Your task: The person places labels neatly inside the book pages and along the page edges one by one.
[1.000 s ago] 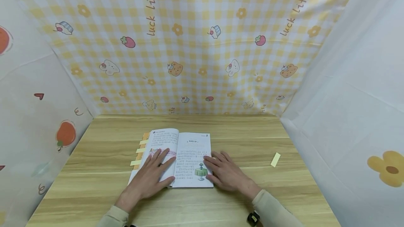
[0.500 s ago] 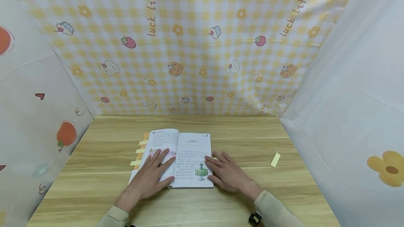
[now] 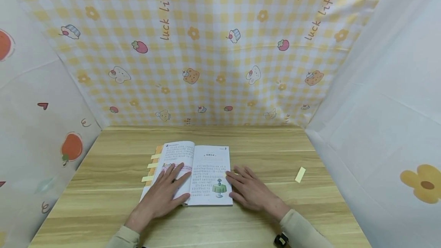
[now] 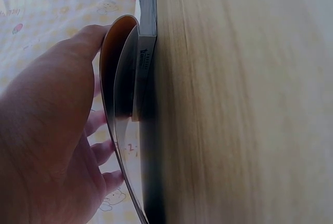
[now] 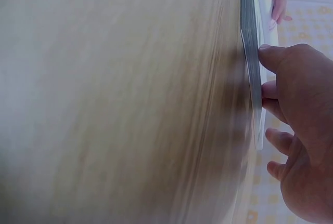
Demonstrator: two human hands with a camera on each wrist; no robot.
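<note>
An open book (image 3: 210, 160) with printed pages lies on the table, a green table picture low on its right page. My left hand (image 3: 167, 192) rests on the left page with its fingers spread. In the left wrist view, the curved left-hand pages (image 4: 120, 47) stand away from the tabletop below that hand. My right hand (image 3: 253, 188) touches the book's right edge, its fingertips (image 3: 230, 175) at the margin. A small yellowish spot shows by the index fingertip; what it is I cannot tell. In the right wrist view, the thumb (image 5: 270, 52) meets the page edge.
Several pale yellow sticky tabs (image 3: 147, 178) stick out past the book's left side, over an orange strip. One loose yellow strip (image 3: 300, 174) lies on the wooden table (image 3: 268, 144) at the right. Patterned cloth (image 3: 220, 56) hangs behind, with white cloth at both sides.
My right hand has slid slightly to the right, from over the right page's margin to its edge. My left hand and the book stay almost still.
</note>
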